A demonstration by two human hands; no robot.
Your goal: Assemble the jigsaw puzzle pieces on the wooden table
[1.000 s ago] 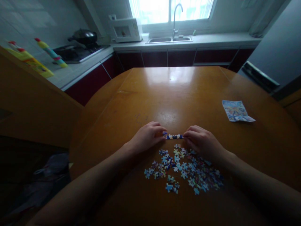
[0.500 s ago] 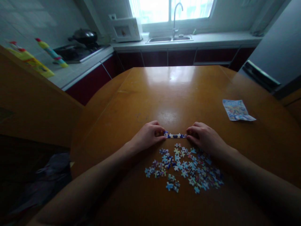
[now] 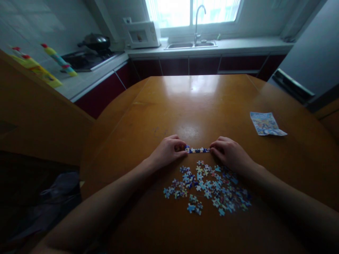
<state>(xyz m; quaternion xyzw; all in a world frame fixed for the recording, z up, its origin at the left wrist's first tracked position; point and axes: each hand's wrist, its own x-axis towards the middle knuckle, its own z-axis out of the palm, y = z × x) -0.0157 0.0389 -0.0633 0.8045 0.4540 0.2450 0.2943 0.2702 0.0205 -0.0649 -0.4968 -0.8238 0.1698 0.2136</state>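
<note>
A short strip of joined jigsaw puzzle pieces (image 3: pixel 197 150) lies on the wooden table, dark blue and cream along its length. My left hand (image 3: pixel 169 151) pinches its left end between thumb and fingers. At the right end, my right hand (image 3: pixel 230 152) grips it the same way, fingertips closed on the edge. Just below the strip, a loose pile of puzzle pieces (image 3: pixel 209 187) spreads out in light blue, white, purple and yellow. Part of that pile reaches under my right wrist. The fingers cover both ends of the strip.
A creased printed sheet (image 3: pixel 267 124) lies on the table (image 3: pixel 148 106) to the right. Behind the table run a counter with a sink (image 3: pixel 180 45), a microwave (image 3: pixel 143 34) and a wok (image 3: pixel 95 41) on the stove. Yellow bottles (image 3: pixel 59 60) stand at the left.
The strip has shifted very slightly away from me, with both hands still holding its ends. The loose pieces appear unmoved.
</note>
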